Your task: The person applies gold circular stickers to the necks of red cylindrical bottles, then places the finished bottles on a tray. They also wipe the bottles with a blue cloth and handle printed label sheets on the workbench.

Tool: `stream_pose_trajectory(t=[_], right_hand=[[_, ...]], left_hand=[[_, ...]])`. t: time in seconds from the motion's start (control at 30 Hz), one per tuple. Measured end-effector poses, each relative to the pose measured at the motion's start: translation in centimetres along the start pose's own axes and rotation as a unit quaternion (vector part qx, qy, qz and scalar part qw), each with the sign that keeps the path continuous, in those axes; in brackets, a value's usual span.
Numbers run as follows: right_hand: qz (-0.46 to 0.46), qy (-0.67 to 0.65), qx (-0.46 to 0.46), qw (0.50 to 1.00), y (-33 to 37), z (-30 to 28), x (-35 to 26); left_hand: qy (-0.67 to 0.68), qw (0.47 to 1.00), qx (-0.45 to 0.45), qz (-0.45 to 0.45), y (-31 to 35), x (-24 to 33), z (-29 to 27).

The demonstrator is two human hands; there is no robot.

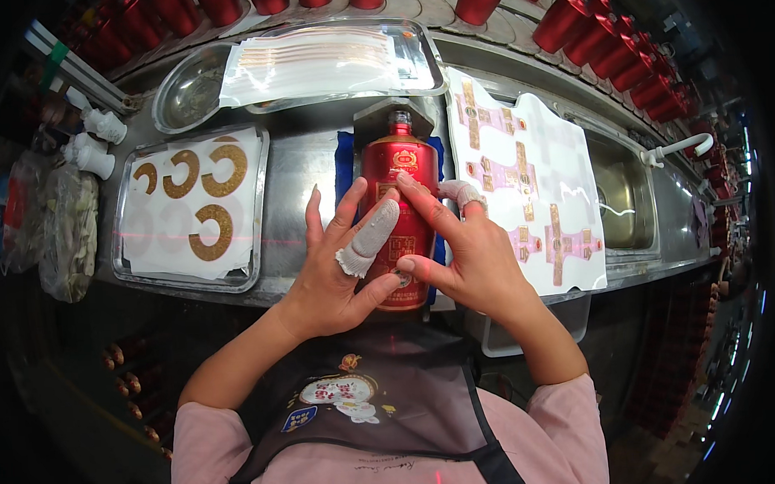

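Note:
A glossy red bottle (395, 165) with gold decoration lies on its back in front of me, its dark neck pointing away, on a rest with blue edges. My left hand (345, 252) presses on the bottle's left half, fingers spread, a white fabric cover on one finger. From the other side my right hand (469, 252) lies on the bottle, fingers apart; one of its fingers also wears a white cover. Both thumbs come close together over the lower part of the bottle. The hands hide part of its front.
On the left a metal tray (262, 204) bears a sheet of gold C-shaped decals (218, 173). Behind stand a steel bowl (167, 100) and another tray (428, 48) with stacked sheets. Pink-and-gold decal sheets (573, 167) lie right, beside a sink (629, 191). Red bottles (559, 24) line the back.

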State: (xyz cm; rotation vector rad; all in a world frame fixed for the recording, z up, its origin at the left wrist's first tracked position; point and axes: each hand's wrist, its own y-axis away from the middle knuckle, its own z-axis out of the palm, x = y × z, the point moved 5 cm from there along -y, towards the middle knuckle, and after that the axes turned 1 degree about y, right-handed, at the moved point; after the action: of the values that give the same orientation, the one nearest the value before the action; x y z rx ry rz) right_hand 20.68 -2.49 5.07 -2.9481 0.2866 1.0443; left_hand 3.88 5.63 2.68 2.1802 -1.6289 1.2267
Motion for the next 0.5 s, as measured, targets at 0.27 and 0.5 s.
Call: stream_pose_trajectory(t=[0.27, 0.5], right_hand=[[-0.001, 0.012, 0.006, 1.000, -1.2, -0.7, -0.2], [-0.009, -0.004, 0.021, 1.000, -1.1, -0.2, 0.5]], left_hand=[[-0.003, 1.000, 0.007, -0.012, -0.6, -0.3, -0.3], [0.016, 1.000, 0.011, -0.017, -0.4, -0.8, 0.1]])
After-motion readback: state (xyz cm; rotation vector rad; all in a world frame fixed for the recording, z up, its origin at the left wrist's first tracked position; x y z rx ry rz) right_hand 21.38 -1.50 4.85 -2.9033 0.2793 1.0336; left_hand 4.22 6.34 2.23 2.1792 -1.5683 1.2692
